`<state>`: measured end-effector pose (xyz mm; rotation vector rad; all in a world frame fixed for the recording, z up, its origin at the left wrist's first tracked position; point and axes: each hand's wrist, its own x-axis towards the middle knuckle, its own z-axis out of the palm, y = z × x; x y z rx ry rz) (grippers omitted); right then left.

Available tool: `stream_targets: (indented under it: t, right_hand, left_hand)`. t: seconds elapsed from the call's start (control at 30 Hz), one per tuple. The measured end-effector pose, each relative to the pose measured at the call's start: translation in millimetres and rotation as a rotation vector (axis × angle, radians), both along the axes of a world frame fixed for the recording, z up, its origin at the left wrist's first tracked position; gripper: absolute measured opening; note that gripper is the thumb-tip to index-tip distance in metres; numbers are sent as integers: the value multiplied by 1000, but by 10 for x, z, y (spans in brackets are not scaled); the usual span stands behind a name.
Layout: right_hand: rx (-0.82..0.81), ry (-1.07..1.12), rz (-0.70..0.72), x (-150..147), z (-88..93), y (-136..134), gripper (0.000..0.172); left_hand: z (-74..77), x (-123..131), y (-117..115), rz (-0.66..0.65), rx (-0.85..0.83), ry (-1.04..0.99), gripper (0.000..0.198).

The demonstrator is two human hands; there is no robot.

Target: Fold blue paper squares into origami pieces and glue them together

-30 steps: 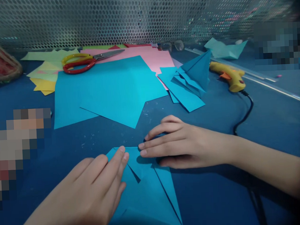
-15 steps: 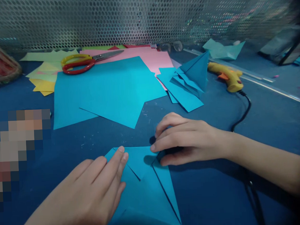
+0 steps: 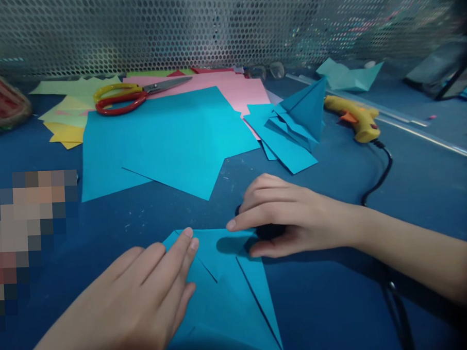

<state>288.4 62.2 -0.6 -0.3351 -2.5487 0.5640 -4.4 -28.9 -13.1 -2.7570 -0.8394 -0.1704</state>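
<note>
A folded sheet of blue paper lies on the blue table in front of me, with flaps folded in along its top and right side. My left hand rests on its left part, fingers stretched out, two fingertips on the top fold. Over the top right corner is my right hand, its index finger extended along the upper edge. The right thumb is apart from that finger, near the right side flap, and the other fingers are curled. I cannot tell how firmly the right fingertips touch the paper.
Ahead lie blue sheets, red-and-yellow-handled scissors, pink paper and folded blue pieces. A yellow glue gun with a black cord lies at the right, by clear sticks. A perforated metal panel stands behind. At left is a blurred-out patch.
My right index finger has slid slightly left along the paper's top edge. My left hand and the paper have hardly moved.
</note>
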Motion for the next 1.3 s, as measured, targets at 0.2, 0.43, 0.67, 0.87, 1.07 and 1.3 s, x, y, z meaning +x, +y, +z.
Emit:
stream_targets:
  t: [0.2,0.43,0.67,0.87,1.07,1.3]
  right_hand:
    - [19,37,38,0,-1,-7,21]
    - [37,35,45,13,-20,-15,15]
    - [19,32,28,4,-13,-20,12]
    - [-143,-42,23,13,24,-20,19]
    - [-145,-138,39,0,65,-41,23]
    - [-30,-173,18,-7,48,-52,24]
  left_hand:
    - [11,7,-3,14,2,1,39]
    - [-12,38,-44,34,-48,-56,39]
    - [-42,-2,-36,30,-115,-30,39]
    - [-27,2,-48,47,-88,-52,38]
    - [5,-12,-35,28,-85,-50,38]
    - [85,132,59,49,-12,-145,33]
